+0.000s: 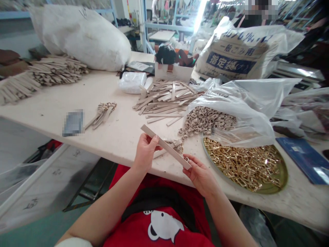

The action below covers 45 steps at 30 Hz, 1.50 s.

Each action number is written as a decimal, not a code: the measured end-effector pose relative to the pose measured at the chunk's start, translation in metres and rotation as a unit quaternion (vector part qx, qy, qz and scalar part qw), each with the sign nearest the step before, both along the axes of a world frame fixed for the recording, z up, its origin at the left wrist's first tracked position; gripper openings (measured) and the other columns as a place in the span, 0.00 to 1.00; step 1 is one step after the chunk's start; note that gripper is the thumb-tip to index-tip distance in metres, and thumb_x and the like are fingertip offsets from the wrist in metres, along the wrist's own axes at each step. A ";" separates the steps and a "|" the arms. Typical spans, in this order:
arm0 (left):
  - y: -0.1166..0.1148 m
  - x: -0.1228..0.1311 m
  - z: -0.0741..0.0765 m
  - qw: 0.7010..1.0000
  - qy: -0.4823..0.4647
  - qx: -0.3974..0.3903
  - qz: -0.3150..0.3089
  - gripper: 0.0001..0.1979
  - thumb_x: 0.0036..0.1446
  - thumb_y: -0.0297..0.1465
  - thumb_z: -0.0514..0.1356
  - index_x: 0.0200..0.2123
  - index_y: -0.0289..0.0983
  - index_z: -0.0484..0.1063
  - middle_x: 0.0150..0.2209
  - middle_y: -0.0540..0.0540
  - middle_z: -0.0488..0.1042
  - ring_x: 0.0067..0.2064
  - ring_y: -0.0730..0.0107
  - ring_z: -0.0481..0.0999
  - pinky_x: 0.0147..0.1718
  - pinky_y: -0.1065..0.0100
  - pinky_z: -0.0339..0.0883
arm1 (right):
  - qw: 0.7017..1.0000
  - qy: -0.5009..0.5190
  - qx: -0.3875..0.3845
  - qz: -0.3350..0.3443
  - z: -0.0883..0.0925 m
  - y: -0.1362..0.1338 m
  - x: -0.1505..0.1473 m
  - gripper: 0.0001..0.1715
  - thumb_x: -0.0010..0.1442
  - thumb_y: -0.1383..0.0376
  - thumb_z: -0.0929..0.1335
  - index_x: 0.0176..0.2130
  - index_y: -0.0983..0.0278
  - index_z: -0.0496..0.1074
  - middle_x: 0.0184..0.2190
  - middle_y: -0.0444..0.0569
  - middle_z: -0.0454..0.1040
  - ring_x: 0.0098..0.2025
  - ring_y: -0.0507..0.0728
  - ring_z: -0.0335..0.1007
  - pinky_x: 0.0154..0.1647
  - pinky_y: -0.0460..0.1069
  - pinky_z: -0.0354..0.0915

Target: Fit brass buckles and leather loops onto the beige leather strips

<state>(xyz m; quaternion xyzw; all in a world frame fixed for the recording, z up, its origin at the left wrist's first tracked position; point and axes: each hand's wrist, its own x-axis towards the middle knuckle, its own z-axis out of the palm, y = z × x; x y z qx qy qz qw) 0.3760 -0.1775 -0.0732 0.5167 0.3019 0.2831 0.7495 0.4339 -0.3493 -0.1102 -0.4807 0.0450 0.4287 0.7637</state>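
Observation:
A flat beige strap [168,148] runs slantwise between my hands over the table's front edge. My left hand [146,152] pinches it near its upper left end, thumb on top. At the lower right end, the fingers of my right hand [202,174] close on the strap. A small beige loop [187,159] shows at my right fingertips, against the strap. Behind the strap, a few more strips and small parts lie on the table, partly hidden. Right of my hands, many gold buckles [246,164] fill a round tray [282,178].
Beige loops [205,120] spill from a clear plastic bag [249,113]. Loose straps [167,97] are heaped ahead, with a small bunch [104,113] to the left. Bundled straps [58,69], a white sack [82,37], a printed sack [236,51] and a blue folder [305,159] surround the table.

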 end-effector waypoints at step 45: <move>-0.034 -0.013 -0.031 0.901 0.209 -0.144 -0.353 0.09 0.43 0.32 0.59 0.30 0.35 0.66 0.18 0.56 0.61 0.17 0.83 0.56 0.15 0.78 0.49 | 0.998 -0.036 -0.041 -0.040 -0.021 -0.011 0.021 0.16 0.46 0.66 0.70 0.38 0.62 0.71 0.40 0.49 0.74 0.37 0.52 0.71 0.41 0.47 0.67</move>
